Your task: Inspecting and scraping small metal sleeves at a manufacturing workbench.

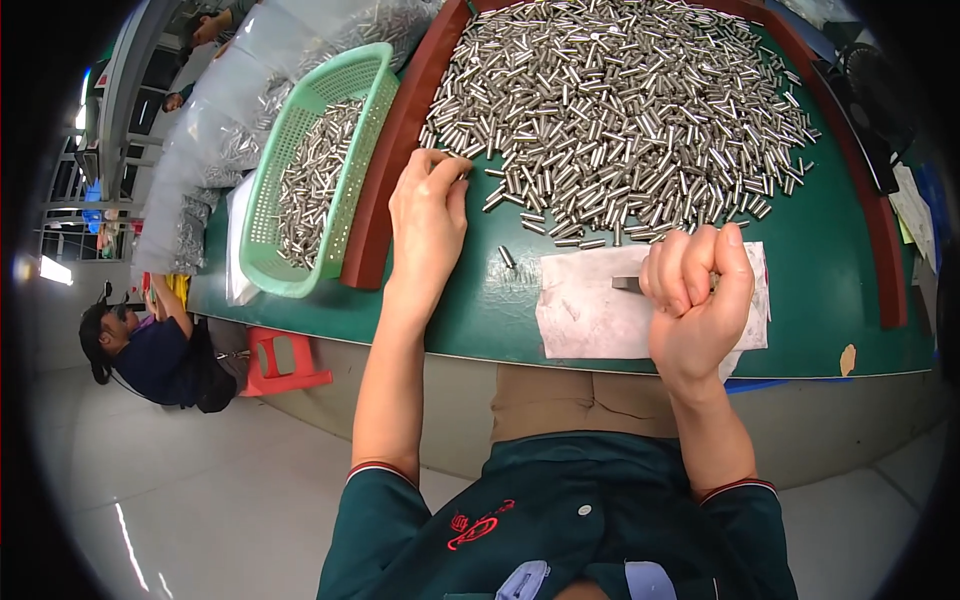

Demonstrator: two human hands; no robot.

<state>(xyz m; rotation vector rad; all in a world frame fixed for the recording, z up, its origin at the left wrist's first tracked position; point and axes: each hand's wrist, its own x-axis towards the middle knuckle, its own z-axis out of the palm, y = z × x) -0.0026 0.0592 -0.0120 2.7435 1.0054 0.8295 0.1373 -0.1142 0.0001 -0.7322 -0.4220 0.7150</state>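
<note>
My left hand [428, 215] is over the green tabletop [470, 310], beside the left end of a big heap of shiny metal pins [620, 120]. Its fingers are bent, with thumb and forefinger close together; what lies between them, if anything, is hidden. My right hand [700, 285] is closed in a fist above a smudged white sheet [590, 325]. From its left side sticks out the end of a small grey metal bar [627, 284]; the rest is covered by my fingers. One loose pin [507, 257] lies between my hands.
Red-brown rails [400, 130] border the heap. Left of them, a green perforated basket [300, 285] holds smaller pins. Clear plastic bags [205, 130] of metal parts line the far left. A person [165, 350] sits by a red stool [285, 362]. A dark fan [868, 80] stands at right.
</note>
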